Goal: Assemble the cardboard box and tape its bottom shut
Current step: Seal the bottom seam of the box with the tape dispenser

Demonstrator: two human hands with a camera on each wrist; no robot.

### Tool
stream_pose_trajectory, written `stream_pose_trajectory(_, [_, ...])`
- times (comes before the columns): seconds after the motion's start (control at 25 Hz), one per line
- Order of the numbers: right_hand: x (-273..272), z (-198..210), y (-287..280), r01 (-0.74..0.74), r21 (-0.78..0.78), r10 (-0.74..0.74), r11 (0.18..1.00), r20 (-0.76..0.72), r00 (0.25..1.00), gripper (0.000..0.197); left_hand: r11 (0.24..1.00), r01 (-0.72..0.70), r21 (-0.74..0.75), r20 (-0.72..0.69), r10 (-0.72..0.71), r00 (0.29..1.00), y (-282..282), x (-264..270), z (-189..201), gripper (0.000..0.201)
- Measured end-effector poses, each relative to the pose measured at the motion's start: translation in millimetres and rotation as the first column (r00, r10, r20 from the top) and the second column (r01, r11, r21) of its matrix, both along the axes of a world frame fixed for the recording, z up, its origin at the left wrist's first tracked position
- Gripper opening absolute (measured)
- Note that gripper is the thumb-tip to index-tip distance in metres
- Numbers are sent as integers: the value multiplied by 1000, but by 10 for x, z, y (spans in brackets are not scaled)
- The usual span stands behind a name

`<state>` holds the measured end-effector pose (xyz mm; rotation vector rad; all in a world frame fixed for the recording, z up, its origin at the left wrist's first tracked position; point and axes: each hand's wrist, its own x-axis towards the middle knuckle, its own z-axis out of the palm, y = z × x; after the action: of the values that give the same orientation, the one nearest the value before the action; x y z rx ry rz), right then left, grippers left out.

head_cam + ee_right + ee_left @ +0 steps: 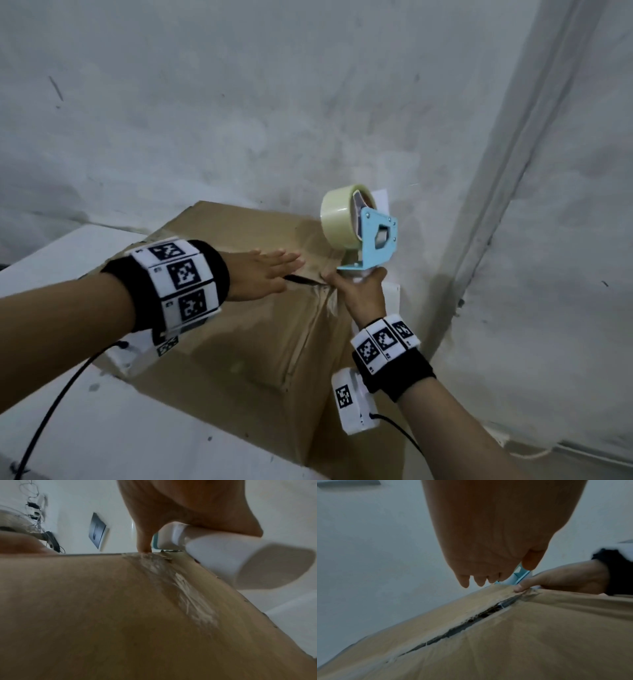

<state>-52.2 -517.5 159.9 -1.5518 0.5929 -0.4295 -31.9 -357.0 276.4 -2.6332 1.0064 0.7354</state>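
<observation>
A brown cardboard box (239, 346) stands on a white table, its folded flaps on top with a dark gap (467, 623) along the seam between them. My left hand (263, 274) lies over the far flap with fingers straight, above the seam. My right hand (363, 291) grips the white handle (214, 555) of a light blue tape dispenser (373, 236) holding a roll of clear tape (337, 214) at the box's right edge. Its thumb (522, 586) presses the tape end at the seam's corner. Crinkled tape (185, 595) runs down the box's side.
A white table (102, 428) carries the box, with a grey-white wall (239, 102) close behind. Black cables run from both wrist cameras. A wall plate (97, 536) and loose wiring appear in the right wrist view.
</observation>
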Motion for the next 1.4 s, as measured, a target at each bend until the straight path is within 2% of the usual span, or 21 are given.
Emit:
stream_pose_trajectory(0.12, [50, 4, 34, 40, 23, -39, 999, -16, 999, 67, 999, 4, -36, -50, -6, 999, -128, 150, -35, 50])
stream_pose_trajectory(0.28, [21, 20, 100, 25, 38, -24, 999, -40, 999, 66, 995, -54, -89, -209, 35, 977, -193, 156, -255, 55])
stream_pose_trajectory(0.48, [27, 13, 108, 0, 57, 3, 998, -62, 998, 65, 999, 2, -43, -184, -10, 983, -112, 218, -489, 61])
stream_pose_trajectory(0.8, [26, 6, 130, 17, 95, -12, 995, -62, 998, 65, 982, 184, -43, -94, -187, 978, 31, 107, -459, 63])
stream_pose_trajectory(1.2, [-54, 75, 166, 9, 117, -4, 993, -47, 999, 63, 979, 169, -117, -171, -187, 967, -67, -113, -402, 64])
stream_pose_trajectory(1.32, [-55, 73, 155, 17, 133, -9, 991, -58, 998, 64, 971, 210, -111, -147, -225, 963, -38, -120, -403, 70])
stream_pose_trajectory(1.4, [-51, 72, 151, 28, 149, -19, 988, -63, 998, 68, 981, 171, -86, -105, -180, 978, 35, -64, -431, 64])
